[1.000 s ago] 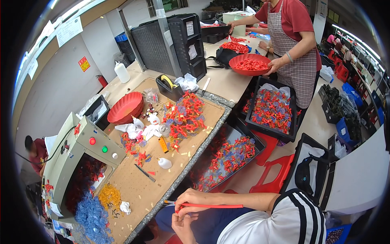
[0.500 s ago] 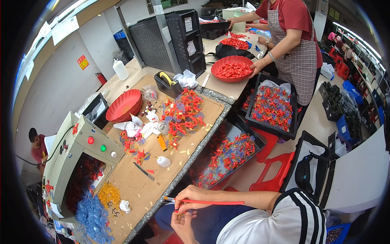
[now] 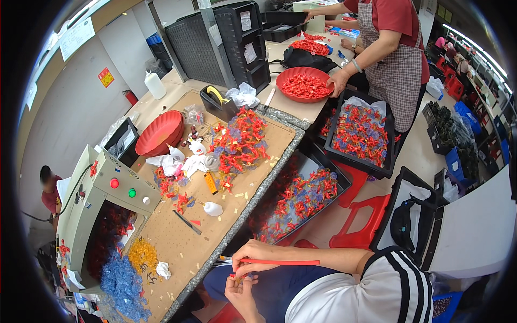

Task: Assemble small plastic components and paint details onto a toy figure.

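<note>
Below the table edge, over my lap, my two hands work close together. My right hand (image 3: 252, 254) grips a slim red-handled brush (image 3: 291, 262), whose handle points right along my forearm. Beneath it, my left hand (image 3: 240, 295) pinches a small piece with red and yellowish parts (image 3: 236, 276); fingers cover much of it. On the table nearest my hands are a white squeeze bottle (image 3: 212, 209) and a slim dark tool (image 3: 187, 222). Farther off lies a heap of red, violet and yellow pieces (image 3: 239, 141).
A beige machine (image 3: 116, 177) with coloured buttons stands left, beside blue pieces (image 3: 124, 285) and yellow pieces (image 3: 142, 255). Black trays (image 3: 344, 185) of pieces sit beyond my arm, near a red stool (image 3: 358, 223). A co-worker's hand (image 3: 338, 81) holds a red bowl (image 3: 288, 96).
The view has shifted slightly. My right fingers and the brush have moved a little relative to the left hand; the brush's bristle end shows less clearly. My left hand keeps its small piece.
</note>
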{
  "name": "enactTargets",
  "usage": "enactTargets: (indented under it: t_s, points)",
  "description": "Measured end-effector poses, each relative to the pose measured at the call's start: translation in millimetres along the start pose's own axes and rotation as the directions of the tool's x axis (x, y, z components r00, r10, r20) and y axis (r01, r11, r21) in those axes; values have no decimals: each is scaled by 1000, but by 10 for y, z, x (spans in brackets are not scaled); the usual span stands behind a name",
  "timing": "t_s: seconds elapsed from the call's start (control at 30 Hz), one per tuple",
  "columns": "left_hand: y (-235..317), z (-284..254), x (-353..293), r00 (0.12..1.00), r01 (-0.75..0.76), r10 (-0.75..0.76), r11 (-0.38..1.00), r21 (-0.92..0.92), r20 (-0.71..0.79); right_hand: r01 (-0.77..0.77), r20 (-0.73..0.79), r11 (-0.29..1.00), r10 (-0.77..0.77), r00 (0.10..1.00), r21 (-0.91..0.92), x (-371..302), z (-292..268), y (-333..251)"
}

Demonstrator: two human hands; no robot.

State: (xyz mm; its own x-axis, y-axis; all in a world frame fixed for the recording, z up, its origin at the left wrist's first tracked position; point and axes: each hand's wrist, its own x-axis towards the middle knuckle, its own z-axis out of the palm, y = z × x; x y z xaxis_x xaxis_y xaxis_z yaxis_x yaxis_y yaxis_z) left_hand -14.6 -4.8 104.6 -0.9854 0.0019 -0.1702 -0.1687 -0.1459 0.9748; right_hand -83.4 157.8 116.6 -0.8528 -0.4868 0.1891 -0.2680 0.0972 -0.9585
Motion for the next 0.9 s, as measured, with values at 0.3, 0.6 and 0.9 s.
enactTargets:
  t_s: [0.3,0.6,0.9]
  points:
    - [4,19,-10,1000,11,-10,1000,19,-6,7,10,1000,-7,1000,-9,-8,-10,31]
    - [-18,11,-10,1000,16,-16,1000,17,-17,-23,22,1000,23,999,-10,-14,-23,3]
    - [-9,24,-11,999,27,-27,999,18,-22,10,11,1000,-10,1000,-8,-17,-25,12]
